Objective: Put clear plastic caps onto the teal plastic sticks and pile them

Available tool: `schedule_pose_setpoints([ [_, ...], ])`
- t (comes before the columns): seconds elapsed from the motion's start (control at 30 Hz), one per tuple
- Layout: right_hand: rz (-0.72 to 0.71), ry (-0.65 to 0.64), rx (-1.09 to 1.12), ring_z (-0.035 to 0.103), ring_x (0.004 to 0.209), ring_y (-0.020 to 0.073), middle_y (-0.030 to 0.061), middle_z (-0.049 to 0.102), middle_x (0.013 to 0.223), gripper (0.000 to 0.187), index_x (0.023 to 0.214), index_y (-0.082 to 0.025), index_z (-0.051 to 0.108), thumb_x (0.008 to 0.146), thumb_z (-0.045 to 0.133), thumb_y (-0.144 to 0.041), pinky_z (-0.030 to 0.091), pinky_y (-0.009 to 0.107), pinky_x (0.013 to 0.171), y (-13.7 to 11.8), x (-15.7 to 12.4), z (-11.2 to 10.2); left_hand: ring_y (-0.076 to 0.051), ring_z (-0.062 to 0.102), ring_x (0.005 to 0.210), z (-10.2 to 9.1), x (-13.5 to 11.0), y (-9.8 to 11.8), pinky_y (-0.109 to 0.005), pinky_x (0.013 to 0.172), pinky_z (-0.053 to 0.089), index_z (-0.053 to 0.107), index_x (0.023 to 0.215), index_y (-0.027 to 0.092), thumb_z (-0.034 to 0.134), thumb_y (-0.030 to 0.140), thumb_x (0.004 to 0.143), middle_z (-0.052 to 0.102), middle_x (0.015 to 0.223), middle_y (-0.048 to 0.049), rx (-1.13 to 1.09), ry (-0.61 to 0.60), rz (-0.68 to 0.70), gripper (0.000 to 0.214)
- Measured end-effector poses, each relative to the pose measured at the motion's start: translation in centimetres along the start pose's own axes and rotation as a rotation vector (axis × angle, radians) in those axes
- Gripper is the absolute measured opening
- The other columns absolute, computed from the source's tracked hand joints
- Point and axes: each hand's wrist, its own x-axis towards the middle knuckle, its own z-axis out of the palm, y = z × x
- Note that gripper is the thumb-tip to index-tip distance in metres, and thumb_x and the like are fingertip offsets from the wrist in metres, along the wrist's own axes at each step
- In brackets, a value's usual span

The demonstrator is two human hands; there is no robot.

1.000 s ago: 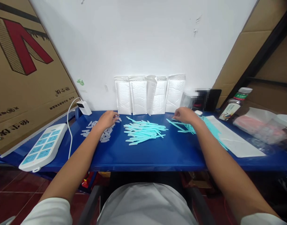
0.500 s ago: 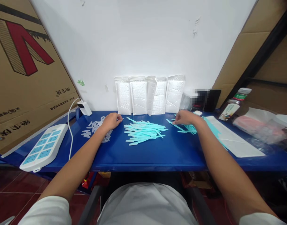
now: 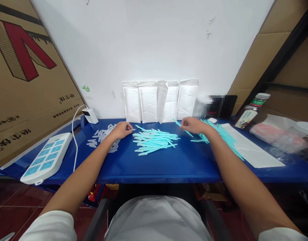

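Note:
My left hand [image 3: 123, 130] is closed in a pinch on a small clear plastic cap [image 3: 134, 129], beside a pile of similar translucent caps [image 3: 93, 143]. My right hand [image 3: 190, 124] pinches a slim teal eyebrow razor [image 3: 177, 122], which sticks out up and to the left from the fingertips. Between the hands lies a heap of teal razors [image 3: 156, 142], most of them pointing roughly sideways. More loose teal razors [image 3: 225, 137] spread under and to the right of my right wrist, partly hidden by the forearm.
Several white bubble mailers [image 3: 148, 103] lean against the wall at the back. A white power strip [image 3: 47, 157] and a white plug-in device [image 3: 90, 115] sit at left. On the right are a flat white sheet [image 3: 251, 147], a bottle [image 3: 253, 110] and plastic bags [image 3: 282, 134].
My right hand has shifted slightly left, and the razor in it now angles upward to the left. My left hand has moved a little to the right with the cap.

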Motion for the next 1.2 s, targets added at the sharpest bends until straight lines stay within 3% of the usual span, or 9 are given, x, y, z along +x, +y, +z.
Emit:
schedule_pose_setpoints([
  [0.1, -0.036, 0.102, 0.17, 0.071, 0.071, 0.0196, 0.0082, 0.079, 0.084, 0.017, 0.1, -0.019, 0.065, 0.096, 0.061, -0.035, 0.05, 0.029, 0.067, -0.6, 0.1, 0.3, -0.024, 0.069, 0.08, 0.1, -0.1, 0.1, -0.032, 0.071, 0.051, 0.074, 0.081, 0.022, 0.072, 0.048, 0.08, 0.077, 0.084, -0.0072, -0.015, -0.006, 0.017, 0.025],
  [0.2, -0.126, 0.166, 0.287, 0.069, 0.065, 0.0185, 0.0061, 0.076, 0.08, 0.023, 0.101, -0.019, 0.066, 0.098, 0.059, -0.04, 0.052, 0.03, 0.067, -1.5, 0.1, 0.7, -0.025, 0.069, 0.083, 0.0, -0.2, 0.4, -0.033, 0.074, 0.051, 0.073, 0.086, 0.022, 0.07, 0.055, 0.084, 0.077, 0.087, -0.0081, -0.034, 0.007, 0.029, 0.034],
  [0.37, -0.296, 0.291, 0.372, 0.071, 0.082, 0.0225, 0.0052, 0.076, 0.078, 0.033, 0.096, -0.019, 0.077, 0.095, 0.064, -0.049, 0.054, 0.039, 0.095, -3.4, 0.1, 1.6, -0.024, 0.07, 0.088, -0.2, -0.8, 2.4, -0.034, 0.08, 0.051, 0.071, 0.099, 0.02, 0.067, 0.057, 0.092, 0.078, 0.098, -0.0087, -0.151, 0.108, 0.111, 0.038],
  [0.5, -0.374, 0.238, 0.474, 0.073, 0.093, 0.0248, 0.0069, 0.08, 0.09, 0.035, 0.091, -0.02, 0.081, 0.095, 0.064, -0.05, 0.054, 0.042, 0.101, -5.3, -0.3, 2.5, -0.023, 0.071, 0.092, 0.2, -1.5, 5.4, -0.033, 0.082, 0.053, 0.075, 0.106, 0.02, 0.065, 0.056, 0.097, 0.079, 0.103, -0.0088, -0.272, 0.129, 0.184, 0.039],
  [0.67, -0.359, 0.199, 0.484, 0.074, 0.094, 0.0264, 0.0076, 0.082, 0.093, 0.038, 0.101, -0.019, 0.084, 0.093, 0.068, -0.052, 0.057, 0.044, 0.098, -6.8, -0.8, 2.9, -0.023, 0.073, 0.095, 0.7, -2.2, 8.1, -0.034, 0.083, 0.056, 0.079, 0.107, 0.019, 0.065, 0.053, 0.098, 0.08, 0.107, -0.0087, -0.38, 0.07, 0.244, 0.037],
  [1.03, -0.379, 0.149, 0.489, 0.076, 0.093, 0.0256, 0.007, 0.083, 0.093, 0.037, 0.106, -0.018, 0.086, 0.092, 0.071, -0.049, 0.058, 0.038, 0.09, -6.9, -1.0, 2.9, -0.024, 0.075, 0.093, 0.9, -2.5, 9.0, -0.034, 0.081, 0.056, 0.083, 0.103, 0.02, 0.072, 0.048, 0.095, 0.082, 0.101, -0.0073, -0.437, 0.091, 0.253, 0.032],
  [1.2, -0.409, 0.15, 0.523, 0.076, 0.09, 0.0252, 0.0072, 0.082, 0.092, 0.038, 0.106, -0.018, 0.085, 0.093, 0.071, -0.051, 0.058, 0.036, 0.084, -8.0, -1.3, 3.7, -0.025, 0.077, 0.087, 1.2, -3.0, 9.9, -0.033, 0.077, 0.059, 0.083, 0.1, 0.016, 0.082, 0.049, 0.086, 0.082, 0.095, -0.0097, -0.555, 0.104, 0.192, 0.036],
])
